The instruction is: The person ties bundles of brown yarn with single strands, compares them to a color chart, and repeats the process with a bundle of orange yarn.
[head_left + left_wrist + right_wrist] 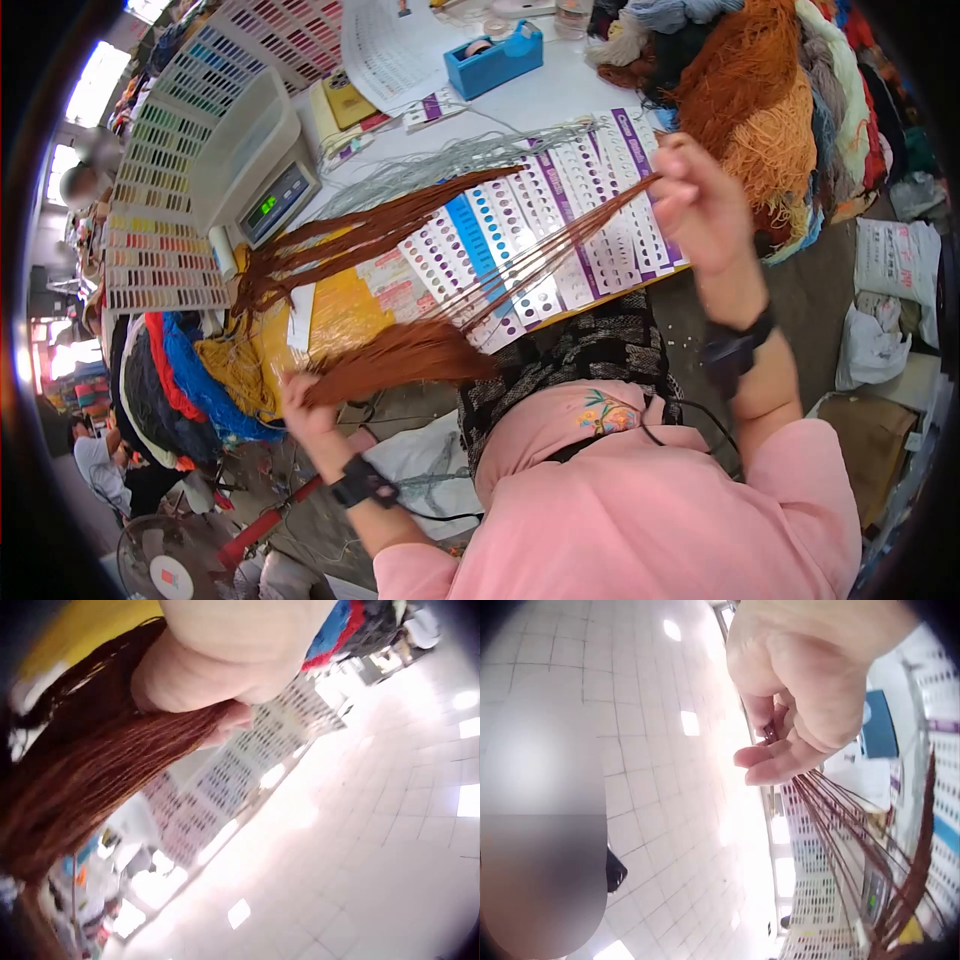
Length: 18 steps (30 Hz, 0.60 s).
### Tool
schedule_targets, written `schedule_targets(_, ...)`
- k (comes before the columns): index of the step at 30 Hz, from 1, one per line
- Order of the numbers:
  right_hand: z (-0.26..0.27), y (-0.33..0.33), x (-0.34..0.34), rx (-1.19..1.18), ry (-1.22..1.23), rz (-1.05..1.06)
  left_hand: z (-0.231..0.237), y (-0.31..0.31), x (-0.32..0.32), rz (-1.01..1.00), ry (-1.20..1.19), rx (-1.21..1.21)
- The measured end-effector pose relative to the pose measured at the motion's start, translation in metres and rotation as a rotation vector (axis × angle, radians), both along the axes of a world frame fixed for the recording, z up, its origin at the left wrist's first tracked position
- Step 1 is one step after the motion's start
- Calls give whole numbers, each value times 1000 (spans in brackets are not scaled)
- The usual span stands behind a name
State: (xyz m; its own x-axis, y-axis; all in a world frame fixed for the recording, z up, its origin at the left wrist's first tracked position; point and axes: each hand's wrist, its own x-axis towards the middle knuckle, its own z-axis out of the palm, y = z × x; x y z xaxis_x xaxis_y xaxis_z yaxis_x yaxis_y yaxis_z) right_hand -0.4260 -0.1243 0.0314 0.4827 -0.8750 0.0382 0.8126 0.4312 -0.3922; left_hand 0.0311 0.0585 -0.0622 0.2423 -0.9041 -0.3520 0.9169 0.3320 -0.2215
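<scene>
My left hand (312, 408) grips one end of a thick hank of reddish-brown yarn (415, 358) in front of the table edge. In the left wrist view the yarn (97, 776) spreads out beneath the curled hand (232, 656). Up at the right, my right hand (700, 210) pinches the ends of several thin brown strands (565, 243) between thumb and fingers. They stretch taut from the hank, across the bead cards. The right wrist view shows these strands (832, 817) fanning out below the fingertips (761, 776). More brown yarn (390, 217) lies in long bundles on the table.
Purple-and-white sample cards (560, 190) cover the table's front. A digital scale (275, 205) stands left, before a colour chart (150, 190). Grey thread (430, 160) and a blue tape dispenser (495, 60) lie farther back. Yarn heaps (765, 130) hang right; coloured skeins (205, 375) hang left.
</scene>
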Motion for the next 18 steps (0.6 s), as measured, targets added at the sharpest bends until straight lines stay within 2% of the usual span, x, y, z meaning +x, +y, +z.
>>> schedule_targets(2,9,-27,-68,-68,245,-135,-36,55,87,140,-252,201)
schedule_targets(3,22,-44,-113,31,326,-327,-43,78,119,246,-407,374)
schedule_targets(4,27,-69,-179,31,320,-478,-46,94,140,323,-538,528)
schedule_targets(5,37,-83,-238,-176,413,-768,-42,100,152,371,-635,640)
schedule_targets(7,71,-84,-271,-514,393,-960,-27,76,148,333,-673,555)
schedule_targets(9,82,-87,-220,-571,432,-919,-13,16,105,128,-641,339)
schedule_targets(10,61,-91,-164,-729,1103,-1096,-7,-22,71,-14,-641,243)
schedule_targets(11,42,-89,-120,-832,1496,-1004,-4,-58,34,-130,-697,189)
schedule_targets(12,19,-90,-84,-682,1322,-765,-4,-84,-6,-235,-1423,197)
schedule_targets(13,-5,-89,-48,-493,1163,-568,-4,-113,-48,-139,-2236,246)
schedule_targets(14,-43,-100,-28,-301,1122,-446,0,-146,-89,-188,-2147,95)
schedule_targets(15,-73,-106,-12,-349,1216,-374,-7,-183,-108,-559,-1313,125)
schedule_targets(16,-95,-107,0,-385,1293,-323,-14,-216,-124,-811,-444,138)
schedule_targets(18,-113,-103,20,-447,1547,-442,10,-240,-199,-843,-921,170)
